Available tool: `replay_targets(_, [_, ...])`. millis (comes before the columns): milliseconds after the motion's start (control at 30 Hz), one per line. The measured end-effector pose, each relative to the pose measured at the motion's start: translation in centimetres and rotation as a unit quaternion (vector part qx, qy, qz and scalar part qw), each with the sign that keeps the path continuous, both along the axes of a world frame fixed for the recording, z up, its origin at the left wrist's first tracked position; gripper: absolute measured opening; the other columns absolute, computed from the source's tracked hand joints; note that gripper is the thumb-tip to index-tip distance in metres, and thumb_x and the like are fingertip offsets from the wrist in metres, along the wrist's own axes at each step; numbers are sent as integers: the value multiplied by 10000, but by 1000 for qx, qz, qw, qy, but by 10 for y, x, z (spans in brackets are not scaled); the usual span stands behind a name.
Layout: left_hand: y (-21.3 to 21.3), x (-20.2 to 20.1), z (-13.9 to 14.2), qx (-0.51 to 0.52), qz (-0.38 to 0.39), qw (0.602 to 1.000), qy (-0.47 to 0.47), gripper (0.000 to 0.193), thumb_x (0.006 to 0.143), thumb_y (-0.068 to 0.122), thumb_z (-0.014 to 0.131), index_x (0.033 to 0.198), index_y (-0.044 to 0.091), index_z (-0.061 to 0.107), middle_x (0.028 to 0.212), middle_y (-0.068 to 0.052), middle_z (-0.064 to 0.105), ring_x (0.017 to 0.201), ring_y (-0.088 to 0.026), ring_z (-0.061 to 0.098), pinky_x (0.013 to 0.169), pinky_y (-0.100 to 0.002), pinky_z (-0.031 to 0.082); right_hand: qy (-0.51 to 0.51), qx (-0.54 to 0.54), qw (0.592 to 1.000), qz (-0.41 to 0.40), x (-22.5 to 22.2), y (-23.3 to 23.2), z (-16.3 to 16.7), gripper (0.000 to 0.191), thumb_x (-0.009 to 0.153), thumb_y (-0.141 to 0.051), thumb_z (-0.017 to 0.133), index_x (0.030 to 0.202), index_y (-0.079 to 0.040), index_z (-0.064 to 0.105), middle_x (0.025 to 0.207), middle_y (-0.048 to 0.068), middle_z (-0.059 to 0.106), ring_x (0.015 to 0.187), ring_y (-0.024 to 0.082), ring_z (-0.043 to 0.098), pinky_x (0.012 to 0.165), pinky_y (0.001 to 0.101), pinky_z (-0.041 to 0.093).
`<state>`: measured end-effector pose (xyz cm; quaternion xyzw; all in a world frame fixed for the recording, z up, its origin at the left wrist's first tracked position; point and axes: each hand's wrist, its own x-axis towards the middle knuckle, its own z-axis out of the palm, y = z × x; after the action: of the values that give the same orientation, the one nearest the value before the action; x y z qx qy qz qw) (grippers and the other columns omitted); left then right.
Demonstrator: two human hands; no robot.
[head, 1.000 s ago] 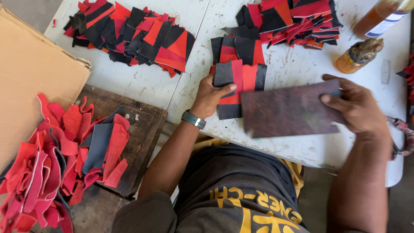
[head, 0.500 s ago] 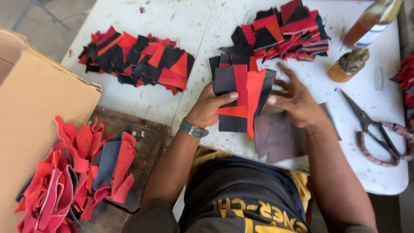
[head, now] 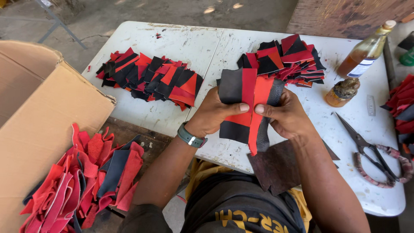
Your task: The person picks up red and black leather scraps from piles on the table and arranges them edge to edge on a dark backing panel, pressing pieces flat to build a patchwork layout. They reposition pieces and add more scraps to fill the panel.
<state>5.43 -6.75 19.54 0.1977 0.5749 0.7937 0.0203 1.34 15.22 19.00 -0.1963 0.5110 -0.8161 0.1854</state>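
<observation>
My left hand (head: pixel 213 115) and my right hand (head: pixel 285 115) both grip one stack of red and black leather pieces (head: pixel 246 100), held upright just above the white table (head: pixel 181 47). The thumbs press on the front red piece. My left wrist wears a green watch (head: pixel 189 136). A dark brown leather sheet (head: pixel 276 166) lies under my right forearm at the table's near edge. A spread pile of red and black pieces (head: pixel 153 80) lies to the left, and another pile (head: pixel 286 60) sits behind the held stack.
A glue bottle (head: pixel 364 51) and a small glue jar (head: pixel 343 91) stand at the right, with scissors (head: pixel 373 153) nearer me. An open cardboard box (head: pixel 39 125) stands at the left, beside a heap of red leather strips (head: pixel 86 177) on a low stand.
My right hand left the brown sheet and came onto the stack beside the left hand. The stack was lifted and stood up off the table. The view shifted right.
</observation>
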Motion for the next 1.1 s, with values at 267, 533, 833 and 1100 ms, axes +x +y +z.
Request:
replay_targets(267, [18,-4,-5,-20,6,999,31,458,895,73,812,1303,-20,624,1206,-66,708,1106,-132,659,985,-328,565,12,-15,999,-37,3,18,-14,481,824,40,793,1274,61,625,1194,160,729,1076,218,716,977,396,576])
replay_targets(533, [27,-4,-14,-50,80,994,46,434,871,30,790,1265,-23,615,1144,-59,703,1038,-114,656,932,-305,569,25,10,997,-70,6,19,-15,453,828,69,774,1255,48,625,1159,145,735,1026,188,724,922,362,597])
replay_targets(833, [39,1,-13,-250,225,940,56,289,828,80,798,1087,-4,698,945,-59,743,853,-114,685,779,-300,586,100,97,980,-143,11,9,-25,342,824,85,777,1152,52,687,1095,114,741,956,146,692,874,324,592])
replay_targets(1100, [8,-19,-11,-70,-79,993,-51,335,855,137,809,1149,15,705,1046,-23,754,971,-96,687,890,-293,576,65,116,987,-93,21,18,-37,423,789,44,792,1194,20,671,1109,67,739,972,120,693,882,315,592])
